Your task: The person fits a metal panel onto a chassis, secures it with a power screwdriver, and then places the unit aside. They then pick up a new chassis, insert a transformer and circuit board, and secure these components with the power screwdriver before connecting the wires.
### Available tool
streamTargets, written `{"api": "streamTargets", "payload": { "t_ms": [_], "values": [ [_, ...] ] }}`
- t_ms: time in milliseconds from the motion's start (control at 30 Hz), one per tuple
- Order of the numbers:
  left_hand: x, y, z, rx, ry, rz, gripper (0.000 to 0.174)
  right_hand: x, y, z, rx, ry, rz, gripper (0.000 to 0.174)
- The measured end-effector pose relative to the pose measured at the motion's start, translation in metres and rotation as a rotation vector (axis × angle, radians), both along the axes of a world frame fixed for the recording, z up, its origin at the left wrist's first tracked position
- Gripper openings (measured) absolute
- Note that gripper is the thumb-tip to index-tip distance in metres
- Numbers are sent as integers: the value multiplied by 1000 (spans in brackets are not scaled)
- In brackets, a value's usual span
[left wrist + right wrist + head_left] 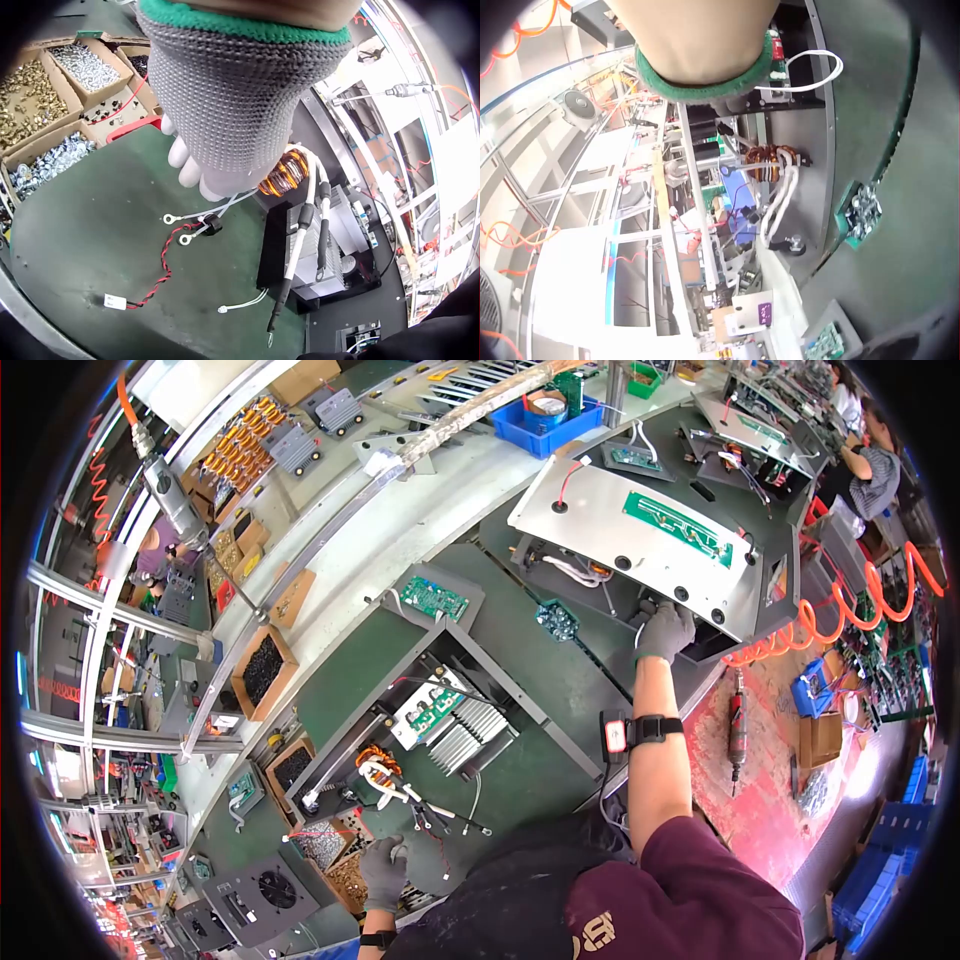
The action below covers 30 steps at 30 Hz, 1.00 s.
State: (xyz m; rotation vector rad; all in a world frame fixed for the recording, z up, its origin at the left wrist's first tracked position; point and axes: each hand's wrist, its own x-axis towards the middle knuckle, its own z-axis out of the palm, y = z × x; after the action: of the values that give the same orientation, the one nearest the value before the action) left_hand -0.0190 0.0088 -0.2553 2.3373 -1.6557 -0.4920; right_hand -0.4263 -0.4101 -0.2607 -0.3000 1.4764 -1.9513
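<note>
My gloved left hand hangs over the near part of the green mat; in the left wrist view its fingers are loosely bent, with nothing seen in them. Near it are ring-terminal wires and a red-black twisted wire. The open chassis with a finned heatsink and copper coil stands beyond. My right hand reaches to the edge of another chassis, under its silver panel; its fingertips are hidden. In the right wrist view only the wrist and glove cuff show clearly.
Boxes of screws stand beside the left hand. A small dish of screws lies between the two chassis. A circuit board lies on a grey plate. A red power driver hangs at the right, near a coiled orange hose.
</note>
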Motion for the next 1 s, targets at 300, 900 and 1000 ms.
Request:
{"api": "streamTargets", "payload": {
  "t_ms": [300, 900, 1000],
  "values": [
    [-5, 7, 2, 106, 30, 55, 23, 10, 10, 10, -159, -437, -45, 24],
    [-20, 35, -12, 164, 27, 31, 23, -6, 33, 36, -214, -340, 241, 31],
    [-28, 33, -17, 205, 104, 46, 24, -28, 53, 38, 183, 1, 395, 25]
  ]
}}
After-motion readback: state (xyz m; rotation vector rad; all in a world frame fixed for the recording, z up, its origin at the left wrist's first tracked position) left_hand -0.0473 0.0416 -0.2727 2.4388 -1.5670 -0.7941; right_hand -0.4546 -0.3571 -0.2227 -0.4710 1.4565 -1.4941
